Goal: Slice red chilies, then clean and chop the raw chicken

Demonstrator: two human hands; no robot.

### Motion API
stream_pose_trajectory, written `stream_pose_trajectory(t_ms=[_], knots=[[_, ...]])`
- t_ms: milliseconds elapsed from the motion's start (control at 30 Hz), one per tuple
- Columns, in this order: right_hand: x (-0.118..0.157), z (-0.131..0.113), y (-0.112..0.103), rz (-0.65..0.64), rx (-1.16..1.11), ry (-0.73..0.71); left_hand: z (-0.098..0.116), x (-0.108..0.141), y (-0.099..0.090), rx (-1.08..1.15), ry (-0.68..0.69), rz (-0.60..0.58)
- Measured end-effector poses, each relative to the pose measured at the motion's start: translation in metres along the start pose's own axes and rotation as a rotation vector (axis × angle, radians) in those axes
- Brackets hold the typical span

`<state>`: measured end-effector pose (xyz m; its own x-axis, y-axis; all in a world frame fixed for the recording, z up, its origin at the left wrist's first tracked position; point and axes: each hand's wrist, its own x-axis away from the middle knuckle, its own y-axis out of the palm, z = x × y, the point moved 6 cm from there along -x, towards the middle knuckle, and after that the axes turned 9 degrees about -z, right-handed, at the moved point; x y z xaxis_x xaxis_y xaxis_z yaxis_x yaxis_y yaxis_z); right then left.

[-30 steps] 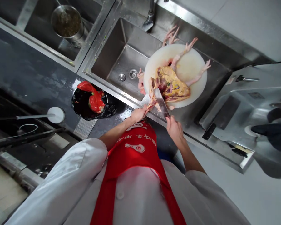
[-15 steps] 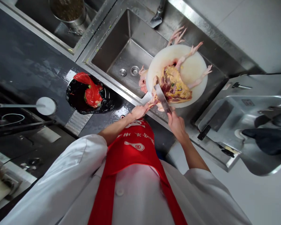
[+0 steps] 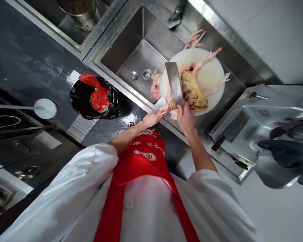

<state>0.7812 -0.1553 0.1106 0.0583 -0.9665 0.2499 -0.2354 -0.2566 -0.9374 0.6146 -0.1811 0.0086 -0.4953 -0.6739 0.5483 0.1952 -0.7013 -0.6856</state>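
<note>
- The split chicken (image 3: 192, 90) lies opened out on the round white cutting board (image 3: 212, 72), which sits at the right end of the sink (image 3: 136, 50); its legs and feet point toward the far right, and its near-left end hangs at the board's near edge.
- Its long axis runs from that near-left end, by my fingers, up toward the far right.
- My left hand (image 3: 151, 118) is the nearer one to the meat: its fingers are closed in a pinch on the near-left end of the chicken, just off the board's edge.
- My right hand (image 3: 185, 117) is wrapped fully around the handle of the cleaver (image 3: 174, 84), just right of my left hand.
- The blade is lifted, its flat face turned up toward me, and it stretches away from my grip over the left part of the chicken, crossing the bird's axis at a slant.
- Another plucked bird (image 3: 155, 85) lies in the sink just left of the board.
- Farther left on the dark counter sits a black bag with red scraps (image 3: 97, 99).
</note>
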Motion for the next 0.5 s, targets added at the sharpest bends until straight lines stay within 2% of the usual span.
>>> stream_pose_trajectory(t_ms=[67, 133, 233, 333, 433, 500], knots=[[-0.006, -0.003, 0.007, -0.057, 0.001, -0.009, -0.002, -0.001, 0.000, 0.000, -0.001, -0.009], [0.000, 0.001, 0.017, -0.122, 0.019, -0.013, -0.007, -0.002, -0.003, -0.017, -0.001, -0.017], [0.031, 0.018, 0.025, -0.226, 0.056, -0.028, -0.014, -0.002, -0.007, -0.056, 0.017, -0.021], [0.058, 0.035, 0.025, -0.323, 0.102, 0.012, -0.015, 0.000, -0.009, -0.067, 0.061, -0.016], [0.052, 0.029, 0.015, -0.314, 0.103, 0.024, -0.012, 0.001, -0.006, -0.053, 0.053, -0.008], [0.034, 0.015, 0.005, -0.233, 0.068, 0.015, -0.011, 0.001, -0.003, -0.043, 0.032, -0.007]])
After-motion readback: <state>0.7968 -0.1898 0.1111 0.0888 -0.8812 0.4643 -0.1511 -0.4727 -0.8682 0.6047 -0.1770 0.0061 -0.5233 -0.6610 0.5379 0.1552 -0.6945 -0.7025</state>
